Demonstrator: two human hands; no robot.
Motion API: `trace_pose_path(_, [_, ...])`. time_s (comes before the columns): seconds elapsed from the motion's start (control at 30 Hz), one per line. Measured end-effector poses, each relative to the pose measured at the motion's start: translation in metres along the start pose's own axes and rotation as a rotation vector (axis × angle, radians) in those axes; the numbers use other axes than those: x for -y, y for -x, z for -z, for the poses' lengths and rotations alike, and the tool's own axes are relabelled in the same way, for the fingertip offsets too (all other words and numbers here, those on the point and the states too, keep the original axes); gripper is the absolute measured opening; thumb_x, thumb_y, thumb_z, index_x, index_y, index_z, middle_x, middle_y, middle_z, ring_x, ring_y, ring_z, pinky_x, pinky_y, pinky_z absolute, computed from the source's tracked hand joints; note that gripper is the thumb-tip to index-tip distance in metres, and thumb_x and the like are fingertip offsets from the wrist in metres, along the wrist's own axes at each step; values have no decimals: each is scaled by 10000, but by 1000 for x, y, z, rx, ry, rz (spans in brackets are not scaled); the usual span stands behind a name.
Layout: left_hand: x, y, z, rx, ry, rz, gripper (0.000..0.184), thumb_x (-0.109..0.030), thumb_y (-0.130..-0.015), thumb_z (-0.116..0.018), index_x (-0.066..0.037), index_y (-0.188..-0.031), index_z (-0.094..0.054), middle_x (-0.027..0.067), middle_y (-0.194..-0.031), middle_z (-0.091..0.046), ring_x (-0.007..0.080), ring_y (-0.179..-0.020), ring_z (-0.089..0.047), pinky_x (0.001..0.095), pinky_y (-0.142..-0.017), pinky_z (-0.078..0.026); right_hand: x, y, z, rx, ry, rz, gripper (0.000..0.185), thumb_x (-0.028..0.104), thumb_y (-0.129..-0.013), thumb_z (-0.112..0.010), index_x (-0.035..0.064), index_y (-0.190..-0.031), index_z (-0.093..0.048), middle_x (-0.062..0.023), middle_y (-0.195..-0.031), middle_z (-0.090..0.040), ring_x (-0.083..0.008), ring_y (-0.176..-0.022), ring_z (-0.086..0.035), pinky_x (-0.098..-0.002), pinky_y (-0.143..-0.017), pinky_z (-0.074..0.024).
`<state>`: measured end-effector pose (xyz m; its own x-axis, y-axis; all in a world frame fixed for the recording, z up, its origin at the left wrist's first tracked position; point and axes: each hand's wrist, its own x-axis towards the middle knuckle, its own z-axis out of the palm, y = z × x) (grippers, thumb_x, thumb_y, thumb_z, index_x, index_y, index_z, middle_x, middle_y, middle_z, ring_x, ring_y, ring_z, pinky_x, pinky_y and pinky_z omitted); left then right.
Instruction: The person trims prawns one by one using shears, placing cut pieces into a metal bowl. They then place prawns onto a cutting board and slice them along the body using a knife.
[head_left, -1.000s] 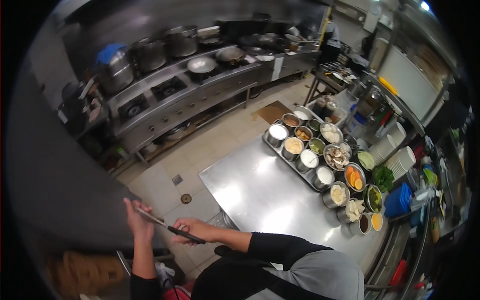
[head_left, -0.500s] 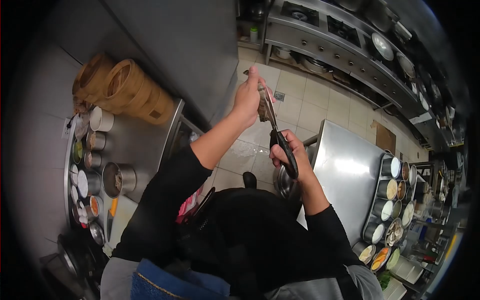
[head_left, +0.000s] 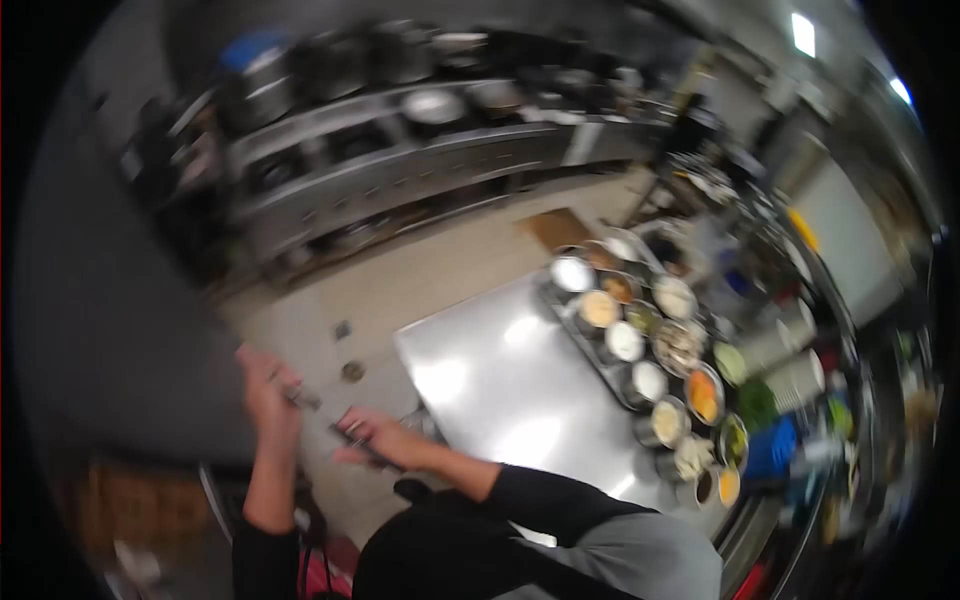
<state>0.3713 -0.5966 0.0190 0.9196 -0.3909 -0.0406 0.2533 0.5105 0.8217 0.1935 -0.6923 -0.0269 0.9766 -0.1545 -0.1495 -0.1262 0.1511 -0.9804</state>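
Observation:
My left hand (head_left: 268, 392) is raised over the floor at lower left, fingers closed on a small grey-brown, shrimp-like piece of food (head_left: 301, 397). Motion smears this piece, so its details do not show. To its right, my right hand (head_left: 385, 438) grips the black handles of a pair of scissors (head_left: 350, 434). The blades point up and left toward the food. I cannot tell whether they touch it.
At my right stands a steel table (head_left: 490, 385) with several ingredient tins (head_left: 625, 341) along its far side. A stove range (head_left: 390, 185) runs across the back. Cardboard (head_left: 553, 230) lies on the tiled floor (head_left: 470, 240). Blurred bamboo steamers (head_left: 140, 505) are at lower left.
The view has swung to the right, so both hands now appear farther left and lower. They still hold the food and the scissors. More of the tins on the right has come into view.

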Motion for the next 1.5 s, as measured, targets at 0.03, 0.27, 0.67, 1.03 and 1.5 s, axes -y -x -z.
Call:
trace_pose_path(0.03, [5,1,2,-8,-51,18,248,-351,-1057,-528,-136,-1180,-544,-38,-811,-490,93,-658,-483,263,-586,-429,-31,-15,6,-180,348,800,321,28,-839,-781,89,-1083,-582,-7,-859,-634,-97,-698,-566,-254,-613,-464])
trace_pose_path(0.27, [-9,8,-4,-72,-189,33,581,-621,-1036,-366,-85,-869,-513,84,-648,-590,197,-622,-621,324,-622,-493,39,8,-7,39,-265,-149,324,138,-835,-839,78,-985,-558,11,-643,-578,-50,-481,-508,-201,-417,-379])
trace_pose_path(0.67, [-43,42,78,-133,-370,-172,611,-647,-1034,-284,-96,-871,-489,82,-658,-593,182,-605,-632,300,-532,-504,32,-24,-51,362,-121,-263,370,265,-862,-823,59,-953,-529,-23,-668,-579,-87,-485,-537,-227,-442,-424])
trace_pose_path(1.03, [-81,98,149,-402,-538,-329,693,-691,-1015,-225,-79,-870,-514,52,-656,-558,157,-594,-595,290,-582,-483,27,-48,-114,686,-87,-296,356,254,-868,-815,56,-935,-527,-27,-641,-568,-96,-452,-518,-226,-423,-423])
trace_pose_path(1.5, [-115,219,179,-814,-541,-411,724,-656,-1041,-214,-66,-893,-607,-9,-598,-468,93,-531,-485,251,-516,-405,19,-32,-193,1158,-19,-345,323,275,-921,-758,66,-937,-513,-22,-634,-570,-98,-449,-520,-245,-416,-424])
